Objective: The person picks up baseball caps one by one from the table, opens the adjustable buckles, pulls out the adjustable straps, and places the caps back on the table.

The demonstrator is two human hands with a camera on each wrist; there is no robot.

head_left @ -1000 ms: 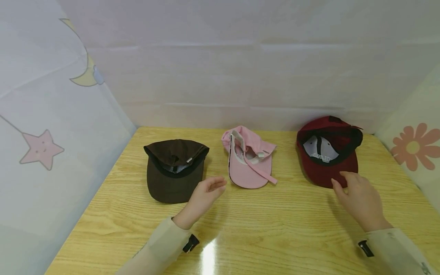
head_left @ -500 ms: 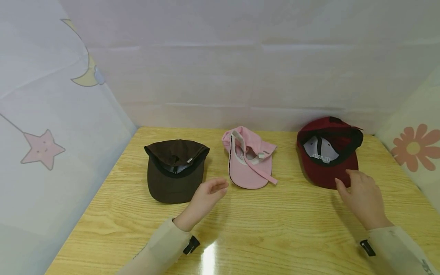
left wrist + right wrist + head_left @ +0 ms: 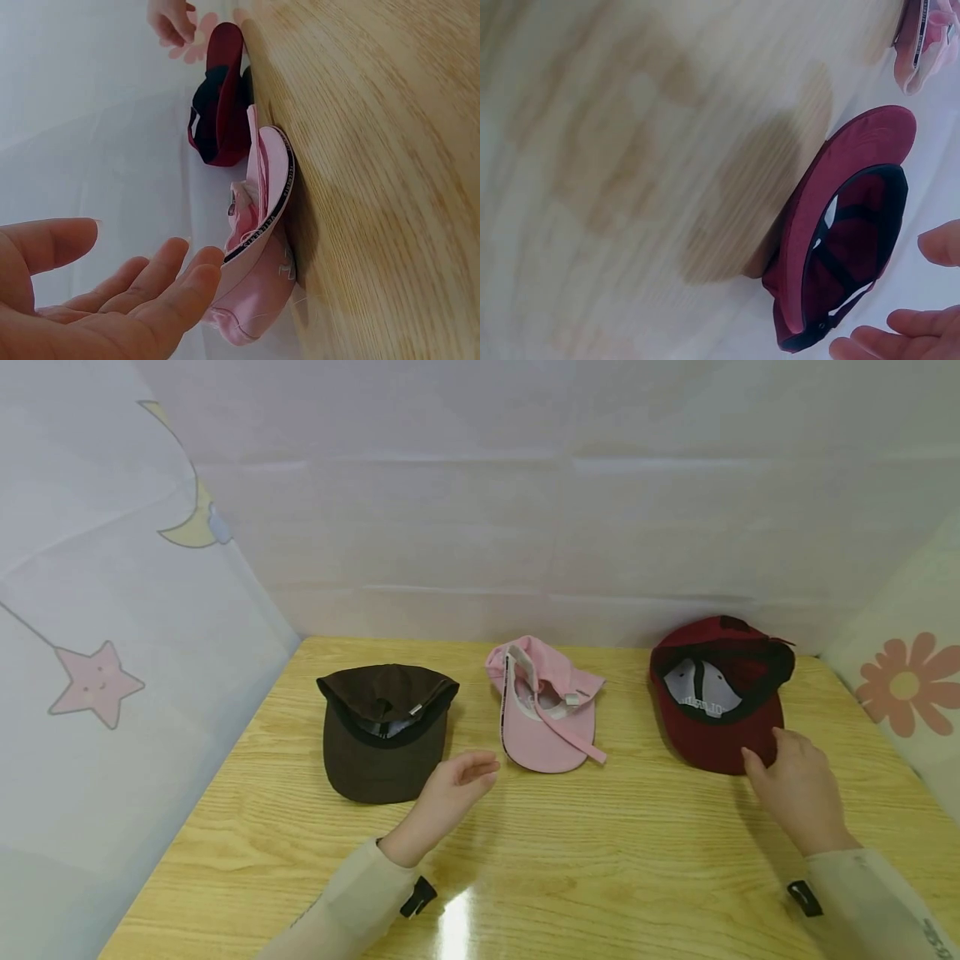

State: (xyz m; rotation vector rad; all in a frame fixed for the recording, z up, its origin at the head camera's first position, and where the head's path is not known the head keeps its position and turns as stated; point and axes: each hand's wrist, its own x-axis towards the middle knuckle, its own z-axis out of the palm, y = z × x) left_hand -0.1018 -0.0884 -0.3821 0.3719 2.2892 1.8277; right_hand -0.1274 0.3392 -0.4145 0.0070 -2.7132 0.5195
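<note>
Three baseball caps lie in a row with their insides facing up. My left hand (image 3: 448, 793) hovers over the table between the dark brown cap (image 3: 382, 770) and the pink cap (image 3: 551, 747), overlapping the brown brim's corner in the head view. Its fingers are relaxed and hold nothing; the left wrist view has the pink cap (image 3: 259, 300) just beyond them. My right hand (image 3: 801, 797) hangs near the front right of the dark red cap's brim (image 3: 697, 745), thumb and fingers parted. In the right wrist view a gap separates those fingers (image 3: 911, 341) from the red cap (image 3: 832, 202).
The caps stand toward the back of a wood-grain table (image 3: 570, 877). Behind it hangs a pale creased cloth (image 3: 555, 527). Printed side walls bear a star (image 3: 97, 683) at left and a flower (image 3: 907, 685) at right.
My right hand has drifted slightly to the right along the red cap's brim. The left hand has shifted only a little to the right. The caps keep their places on the table.
</note>
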